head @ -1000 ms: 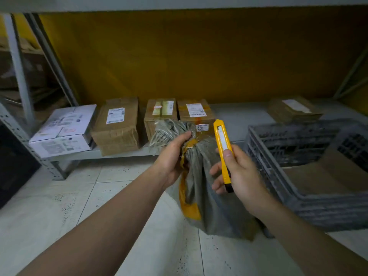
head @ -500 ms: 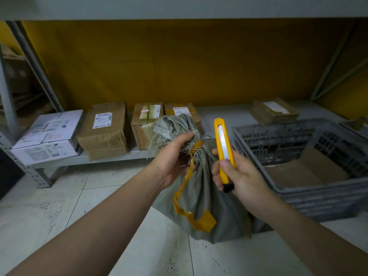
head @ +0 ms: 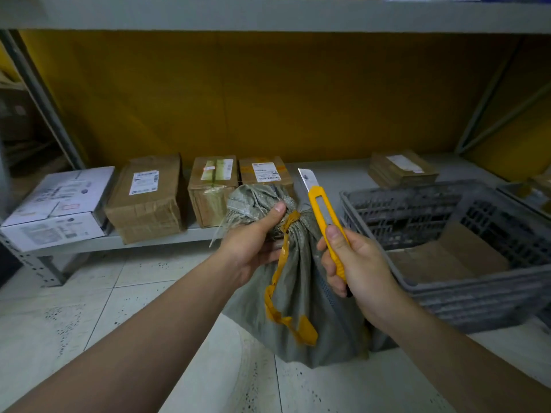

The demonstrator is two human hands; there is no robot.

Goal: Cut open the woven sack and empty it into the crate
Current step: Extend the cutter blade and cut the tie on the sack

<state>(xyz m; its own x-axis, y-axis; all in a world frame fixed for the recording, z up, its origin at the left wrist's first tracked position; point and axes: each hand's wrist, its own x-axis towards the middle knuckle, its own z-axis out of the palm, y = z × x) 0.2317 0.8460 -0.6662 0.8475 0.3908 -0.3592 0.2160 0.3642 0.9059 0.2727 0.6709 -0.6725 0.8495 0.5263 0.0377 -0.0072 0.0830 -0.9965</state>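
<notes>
A grey-green woven sack stands on the tiled floor, its neck tied with an orange strap that hangs down its front. My left hand grips the bunched neck just below the frayed top. My right hand holds a yellow utility knife upright beside the tie, its silver blade out and pointing up. The grey plastic crate sits on the floor right of the sack, with brown cardboard lying in its bottom.
A low metal shelf behind the sack carries a white box and several brown cartons. A flat cardboard parcel lies on it at the right. A shelf post stands at left. Yellow wall behind.
The knife's blade has come out of its yellow body; before it was retracted. The view has shifted slightly and the sack's neck stays in my left hand.
</notes>
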